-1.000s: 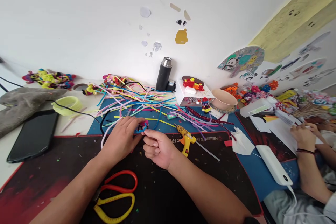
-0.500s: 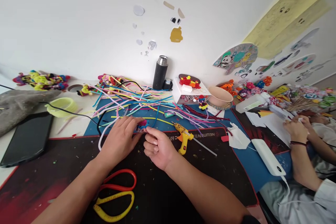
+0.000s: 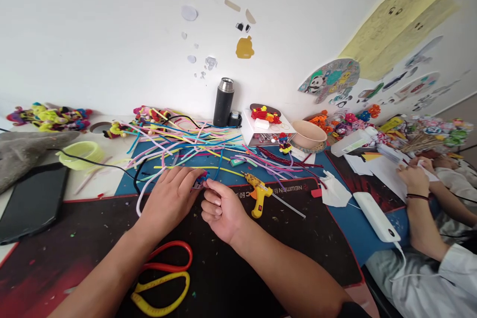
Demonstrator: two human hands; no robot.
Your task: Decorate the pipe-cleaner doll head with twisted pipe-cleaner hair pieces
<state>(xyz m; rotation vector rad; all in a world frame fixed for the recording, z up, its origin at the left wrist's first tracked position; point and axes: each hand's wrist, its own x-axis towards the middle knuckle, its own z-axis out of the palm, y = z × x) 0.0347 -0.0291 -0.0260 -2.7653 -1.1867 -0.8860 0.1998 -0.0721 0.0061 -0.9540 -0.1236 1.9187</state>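
Note:
My left hand (image 3: 169, 199) is closed around a small pipe-cleaner piece (image 3: 201, 179), blue with a bit of pink, and covers most of it. The fingertips of my right hand (image 3: 224, 211) pinch its right side, where a blue pipe cleaner (image 3: 220, 159) sticks up. Behind my left wrist curves a thick white-lilac pipe cleaner (image 3: 140, 201). Scissors (image 3: 183, 294) with one red and one yellow handle loop lie below my hands, their blades hidden under my left forearm. To the right rests a yellow hot glue gun (image 3: 260, 195) with a clear glue stick in it.
Loose pipe cleaners (image 3: 179, 144) cover the back of the table. Behind them stand a black thermos (image 3: 223, 104), a white box (image 3: 268, 131) and a pink bowl (image 3: 309, 133). A phone (image 3: 33, 203) lies left; a power bank (image 3: 376, 217) lies right, near a co-worker's hands (image 3: 414, 179).
The view has shifted slightly, so most things sit a little further left. My hands stay together on the piece, which has turned a little, with less pink showing.

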